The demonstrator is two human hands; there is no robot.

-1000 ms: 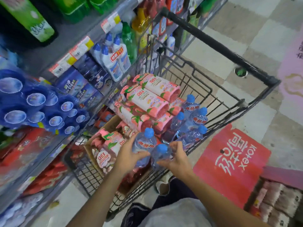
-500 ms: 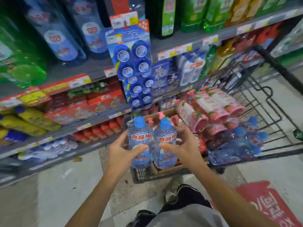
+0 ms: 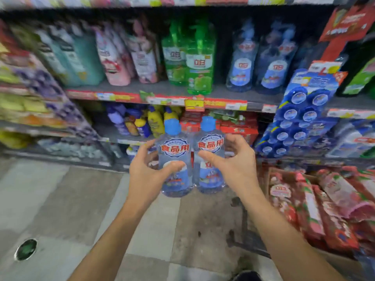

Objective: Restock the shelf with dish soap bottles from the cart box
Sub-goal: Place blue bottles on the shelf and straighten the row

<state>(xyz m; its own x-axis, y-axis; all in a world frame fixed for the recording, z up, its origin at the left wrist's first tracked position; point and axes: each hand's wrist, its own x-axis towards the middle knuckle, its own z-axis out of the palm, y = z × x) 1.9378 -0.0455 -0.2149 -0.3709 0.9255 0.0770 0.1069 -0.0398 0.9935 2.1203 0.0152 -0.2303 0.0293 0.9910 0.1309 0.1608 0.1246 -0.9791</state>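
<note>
Held side by side, one soap bottle (image 3: 175, 159) is gripped by the left hand (image 3: 150, 175) and the other bottle (image 3: 210, 157) by the right hand (image 3: 236, 165), and either could be knocked loose and dropped if bumped against the shelf edge (image 3: 194, 101) at 12 o'clock.

There is a single view, from a wide-angle camera worn on the person's head, looking forward and somewhat down along both forearms, which rise from the bottom edge toward the centre of the frame. It faces the store shelf (image 3: 203, 94) almost square-on; the shelf boards run across the upper half and bow toward the edges from the lens. The floor (image 3: 60, 199) fills the lower left, so the camera stands back a little from the shelving. The left hand (image 3: 150, 175) and right hand (image 3: 235, 165) sit close to the lens at mid-frame. The cart (image 3: 243, 230) enters at the lower right edge, just beside the person. The outer parts are blurred.
</note>
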